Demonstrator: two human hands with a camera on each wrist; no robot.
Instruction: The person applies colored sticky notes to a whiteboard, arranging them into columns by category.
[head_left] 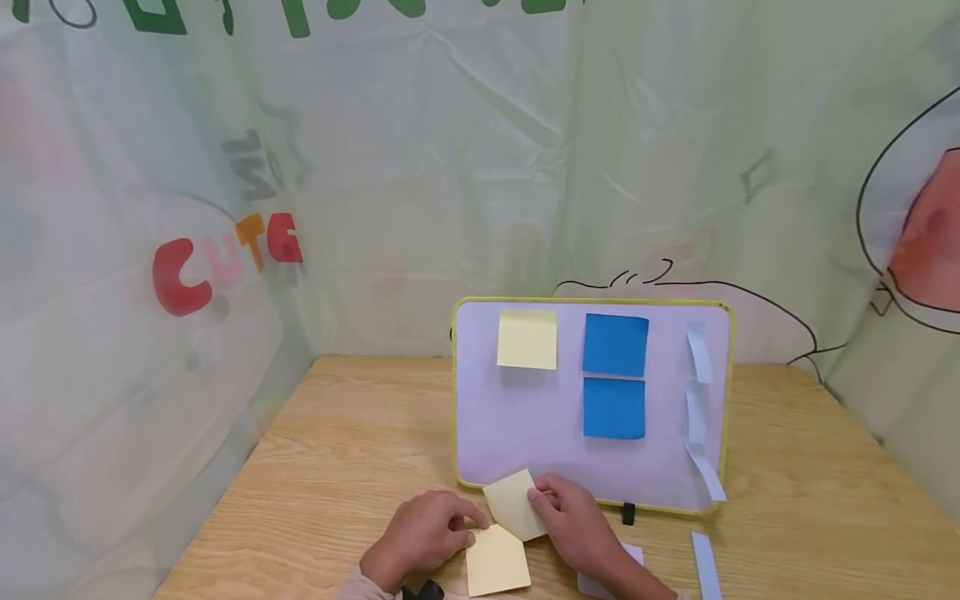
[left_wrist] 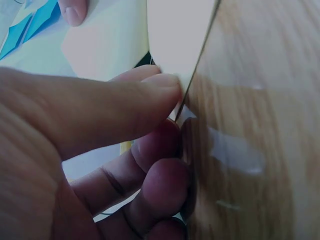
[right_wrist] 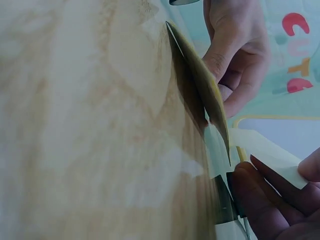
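Observation:
Low in the head view, my left hand pinches the upper left corner of a pad of pale yellow sticky notes. The left wrist view has the thumb on top of the pad and curled fingers underneath, close over the table. My right hand holds a single yellow sticky note by its right edge, between thumb and fingers. That note is tilted, and its lower corner overlaps the pad's top edge. Both hands are just in front of a yellow-framed whiteboard.
On the board are one yellow note, two blue notes stacked vertically, and light blue strips down the right side. Another strip lies on the wooden table. A pale flat piece lies partly under my right wrist.

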